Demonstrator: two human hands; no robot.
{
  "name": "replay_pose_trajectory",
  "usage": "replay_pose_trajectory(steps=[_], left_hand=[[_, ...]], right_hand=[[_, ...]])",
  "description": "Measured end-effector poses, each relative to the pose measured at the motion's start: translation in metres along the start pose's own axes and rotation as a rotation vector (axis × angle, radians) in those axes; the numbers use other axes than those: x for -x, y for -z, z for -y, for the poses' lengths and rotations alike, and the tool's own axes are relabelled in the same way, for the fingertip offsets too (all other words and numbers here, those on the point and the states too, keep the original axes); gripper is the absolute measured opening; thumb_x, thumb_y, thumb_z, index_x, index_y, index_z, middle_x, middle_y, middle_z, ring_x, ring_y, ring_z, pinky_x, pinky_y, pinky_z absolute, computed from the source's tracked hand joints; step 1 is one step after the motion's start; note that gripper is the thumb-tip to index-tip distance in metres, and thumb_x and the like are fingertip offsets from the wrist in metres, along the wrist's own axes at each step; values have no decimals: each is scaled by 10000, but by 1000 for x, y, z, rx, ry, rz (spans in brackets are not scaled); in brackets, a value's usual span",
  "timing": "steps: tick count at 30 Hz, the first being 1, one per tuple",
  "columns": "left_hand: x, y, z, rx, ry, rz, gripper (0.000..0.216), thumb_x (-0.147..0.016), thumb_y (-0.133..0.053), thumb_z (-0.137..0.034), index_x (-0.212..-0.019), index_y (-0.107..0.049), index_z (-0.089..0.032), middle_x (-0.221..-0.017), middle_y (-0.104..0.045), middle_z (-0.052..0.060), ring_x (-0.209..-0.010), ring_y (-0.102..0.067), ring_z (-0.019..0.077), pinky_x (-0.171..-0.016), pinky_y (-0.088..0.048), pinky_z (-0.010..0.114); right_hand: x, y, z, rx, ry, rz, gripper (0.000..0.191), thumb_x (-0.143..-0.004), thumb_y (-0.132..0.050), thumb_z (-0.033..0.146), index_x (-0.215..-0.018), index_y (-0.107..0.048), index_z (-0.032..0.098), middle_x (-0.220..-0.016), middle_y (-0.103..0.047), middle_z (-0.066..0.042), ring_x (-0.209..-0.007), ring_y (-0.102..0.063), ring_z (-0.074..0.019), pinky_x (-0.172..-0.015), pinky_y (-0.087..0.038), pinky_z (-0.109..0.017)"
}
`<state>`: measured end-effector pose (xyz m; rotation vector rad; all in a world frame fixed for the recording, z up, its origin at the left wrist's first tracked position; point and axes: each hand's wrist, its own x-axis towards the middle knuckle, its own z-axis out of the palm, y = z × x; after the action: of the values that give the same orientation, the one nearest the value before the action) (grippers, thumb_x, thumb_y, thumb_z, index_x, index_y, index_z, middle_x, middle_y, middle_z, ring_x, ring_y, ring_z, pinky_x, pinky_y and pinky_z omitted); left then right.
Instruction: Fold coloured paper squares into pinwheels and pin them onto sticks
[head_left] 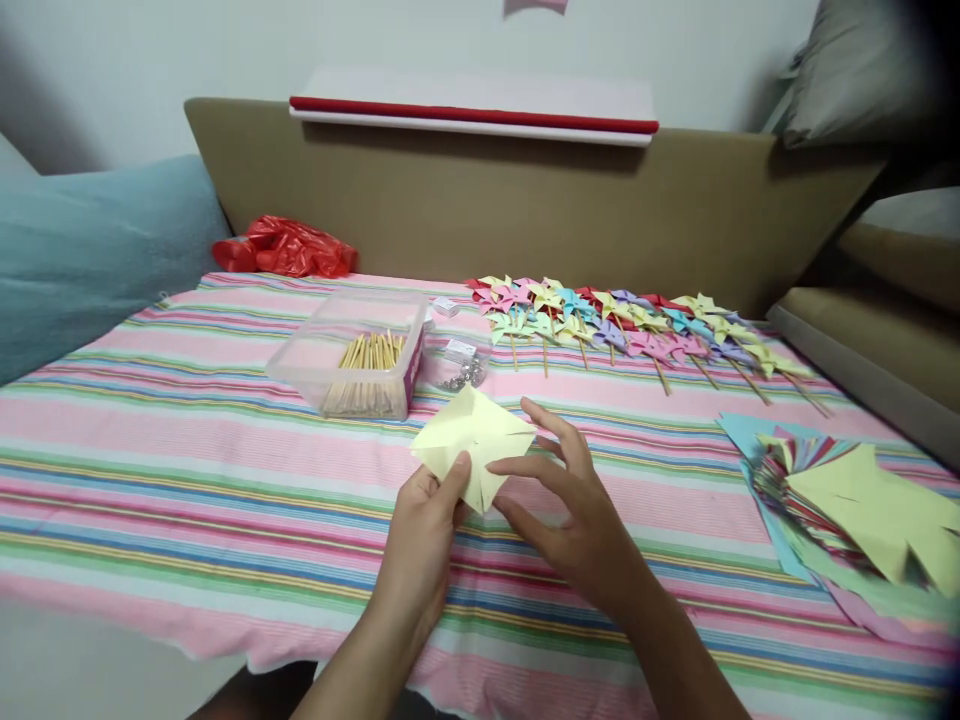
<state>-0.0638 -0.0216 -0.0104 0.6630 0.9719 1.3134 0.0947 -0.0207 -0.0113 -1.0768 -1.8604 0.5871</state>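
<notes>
A pale yellow paper square (474, 440), partly folded, is held above the striped cloth (187, 470). My left hand (424, 540) pinches its lower left edge with thumb on top. My right hand (570, 510) touches its right side, the fingers curled round the paper's corner. A clear plastic tub (352, 360) with wooden sticks lies behind the paper. A small clear bag of metal pins (461, 368) sits to the right of the tub.
A row of several finished paper pinwheels (637, 325) on sticks lies at the back right. A stack of cut coloured paper (847, 510) lies at the right edge. A red plastic bag (289, 248) rests against the brown sofa back. A blue cushion (90, 250) is at the left.
</notes>
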Motion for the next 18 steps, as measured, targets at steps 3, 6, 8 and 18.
replay_pose_trajectory(steps=[3, 6, 8, 18], left_hand=[[0, -3, 1, -4, 2, 26, 399, -834, -750, -416, -1139, -742, -158, -999, -776, 77, -838, -691, 198, -790, -514, 302], [2, -2, 4, -56, 4, 43, 363, -859, -730, -397, -1127, -738, -152, -980, -767, 73, -844, -684, 194, -789, -511, 296], [3, 0, 4, -101, -4, 67, 343, -888, -699, -395, -1135, -731, -160, -952, -754, 62, -840, -666, 189, -785, -501, 290], [12, -4, -3, -373, -85, 111, 305, -922, -635, -460, -875, -707, -167, -787, -654, 8, -781, -590, 158, -743, -454, 253]], right_hand=[[-2, -3, -5, -28, -28, -84, 84, -875, -716, 308, -941, -766, 322, -1522, -447, -49, -1419, -405, -332, -1122, -383, -552], [-5, -5, -11, -101, -86, -136, 72, -878, -713, 336, -892, -767, 290, -1432, -531, -77, -1356, -486, -307, -1114, -403, -517], [-6, -6, -13, -169, -137, -168, 95, -879, -707, 348, -884, -757, 268, -1390, -560, -90, -1327, -517, -292, -1116, -408, -496], [-6, -12, -10, -435, -335, -208, 158, -808, -773, 385, -838, -739, 234, -1309, -581, -103, -1310, -514, -302, -992, -508, -419]])
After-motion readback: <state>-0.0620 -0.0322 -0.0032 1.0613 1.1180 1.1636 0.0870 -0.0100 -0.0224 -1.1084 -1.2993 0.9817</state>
